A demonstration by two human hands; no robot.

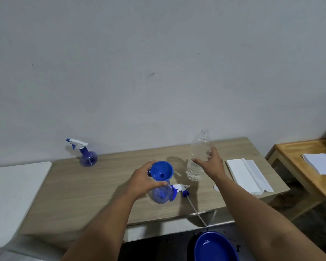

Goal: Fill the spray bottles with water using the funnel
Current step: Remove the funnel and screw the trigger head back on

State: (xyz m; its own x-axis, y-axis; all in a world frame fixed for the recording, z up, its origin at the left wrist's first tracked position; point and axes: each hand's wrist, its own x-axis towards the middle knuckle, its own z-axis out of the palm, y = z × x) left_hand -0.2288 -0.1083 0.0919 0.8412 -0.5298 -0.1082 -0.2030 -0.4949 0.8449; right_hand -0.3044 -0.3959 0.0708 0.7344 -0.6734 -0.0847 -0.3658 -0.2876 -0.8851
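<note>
A blue funnel (161, 170) sits in the neck of a round blue spray bottle (160, 194) at the table's middle. My left hand (142, 182) wraps around the bottle's neck just under the funnel. That bottle's white and blue spray head (180, 189) lies beside it with its tube hanging over the front edge. A clear plastic water bottle (197, 157), uncapped, stands to the right. My right hand (211, 162) is spread against its side, fingers apart. A second spray bottle (87, 155), with its head on, stands at the back left.
The wooden table (102, 185) stands against a grey wall. White folded paper (249, 174) lies at its right end. A blue basin (215, 247) sits on the floor below the front edge. A second wooden table (294, 159) with white paper stands at the right, a white surface (11, 194) at the left.
</note>
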